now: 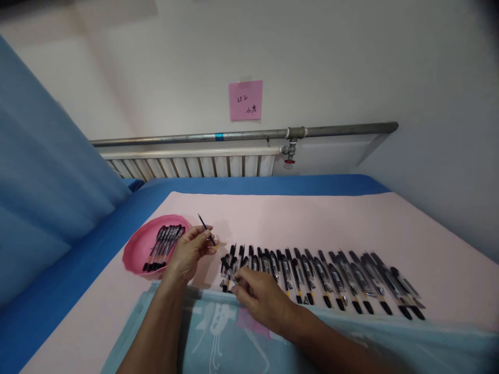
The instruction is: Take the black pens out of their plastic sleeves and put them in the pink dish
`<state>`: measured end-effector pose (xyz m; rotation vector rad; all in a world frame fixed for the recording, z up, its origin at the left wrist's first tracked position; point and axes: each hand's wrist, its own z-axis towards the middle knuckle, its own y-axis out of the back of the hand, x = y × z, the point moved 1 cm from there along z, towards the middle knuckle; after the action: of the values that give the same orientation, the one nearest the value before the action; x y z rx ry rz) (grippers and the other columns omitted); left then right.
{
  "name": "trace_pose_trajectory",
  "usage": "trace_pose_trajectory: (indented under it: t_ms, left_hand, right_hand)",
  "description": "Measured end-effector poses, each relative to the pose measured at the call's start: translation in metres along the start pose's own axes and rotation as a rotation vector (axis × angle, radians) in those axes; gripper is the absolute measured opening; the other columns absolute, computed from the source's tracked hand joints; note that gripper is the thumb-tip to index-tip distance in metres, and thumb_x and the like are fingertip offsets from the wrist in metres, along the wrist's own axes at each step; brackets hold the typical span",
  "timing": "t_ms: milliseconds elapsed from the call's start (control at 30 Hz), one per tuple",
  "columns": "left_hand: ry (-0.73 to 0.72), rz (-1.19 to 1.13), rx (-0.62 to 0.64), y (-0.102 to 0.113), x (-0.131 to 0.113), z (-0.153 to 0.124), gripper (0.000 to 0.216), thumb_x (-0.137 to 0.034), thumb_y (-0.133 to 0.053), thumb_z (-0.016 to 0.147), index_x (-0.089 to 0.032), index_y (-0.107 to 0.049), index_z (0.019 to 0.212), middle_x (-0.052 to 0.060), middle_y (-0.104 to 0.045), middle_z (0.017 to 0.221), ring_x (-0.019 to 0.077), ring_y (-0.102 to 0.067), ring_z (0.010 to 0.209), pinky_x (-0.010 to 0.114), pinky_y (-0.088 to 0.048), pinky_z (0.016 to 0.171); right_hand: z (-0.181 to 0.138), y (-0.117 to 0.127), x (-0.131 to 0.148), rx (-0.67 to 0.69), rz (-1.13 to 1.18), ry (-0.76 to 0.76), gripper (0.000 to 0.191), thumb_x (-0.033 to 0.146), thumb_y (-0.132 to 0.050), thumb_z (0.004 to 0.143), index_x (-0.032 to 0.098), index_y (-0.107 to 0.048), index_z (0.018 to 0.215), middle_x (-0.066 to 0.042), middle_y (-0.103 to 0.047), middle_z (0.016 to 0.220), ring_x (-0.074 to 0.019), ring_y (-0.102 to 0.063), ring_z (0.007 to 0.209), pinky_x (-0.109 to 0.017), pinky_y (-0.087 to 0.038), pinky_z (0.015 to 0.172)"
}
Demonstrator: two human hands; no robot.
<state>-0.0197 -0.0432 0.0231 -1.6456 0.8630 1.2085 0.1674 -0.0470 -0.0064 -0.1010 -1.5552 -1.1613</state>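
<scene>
My left hand (190, 253) pinches a thin dark pen refill (203, 223) between thumb and fingers. The refill tilts, with its pointed tip up and a yellowish lower end. Lower and to the right, my right hand (263, 296) is closed on a pen barrel (226, 266), clear with a black end that points up toward the left hand. The refill and barrel are apart. Beyond my right hand runs a long row of pen parts (307, 265): black caps, clear barrels and dark refills in slanted groups. Part of the row is hidden by my right hand.
A pink basin (130, 252) on the left holds several pens (166, 244) side by side. Pale pink cloth (304, 218) covers the blue-edged table. A light blue patterned cloth (218, 332) lies at the front edge. A radiator (202, 165) and pipe line the wall; a blue curtain (50, 171) hangs left.
</scene>
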Motion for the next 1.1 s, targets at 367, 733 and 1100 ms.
trace_pose_trajectory:
  t_ms: [367, 733, 1100]
  left_hand:
    - [0.046, 0.061, 0.048, -0.003, 0.003, -0.002, 0.024, -0.028, -0.068, 0.065, -0.014, -0.058, 0.082, 0.000, -0.061, 0.065, 0.0102, -0.057, 0.058, 0.022, -0.048, 0.054]
    - [0.068, 0.507, 0.267, 0.000, 0.003, -0.006, 0.029, -0.039, -0.051, 0.076, -0.013, -0.060, 0.088, 0.006, -0.062, 0.084, 0.0156, -0.057, 0.077, 0.027, -0.044, 0.067]
    - [0.233, 1.095, 0.359, 0.007, 0.015, -0.010, 0.017, -0.032, -0.061, 0.056, -0.017, -0.056, 0.062, -0.004, -0.055, 0.051, 0.0118, -0.046, 0.046, 0.021, -0.029, 0.044]
  right_hand:
    - [0.000, -0.004, -0.005, -0.021, 0.013, -0.014, 0.010, 0.024, -0.045, 0.082, 0.019, -0.047, 0.073, 0.004, -0.046, 0.059, -0.0084, -0.041, 0.053, -0.021, -0.025, 0.050]
    - [0.001, -0.002, -0.007, -0.213, 0.126, 0.027, 0.007, 0.024, -0.045, 0.083, 0.020, -0.050, 0.085, 0.004, -0.048, 0.064, -0.0093, -0.044, 0.058, -0.021, -0.033, 0.055]
    - [0.001, -0.001, -0.008, -0.209, 0.148, 0.004, 0.008, 0.024, -0.047, 0.082, 0.020, -0.052, 0.087, 0.002, -0.052, 0.067, -0.0096, -0.047, 0.060, -0.021, -0.035, 0.057]
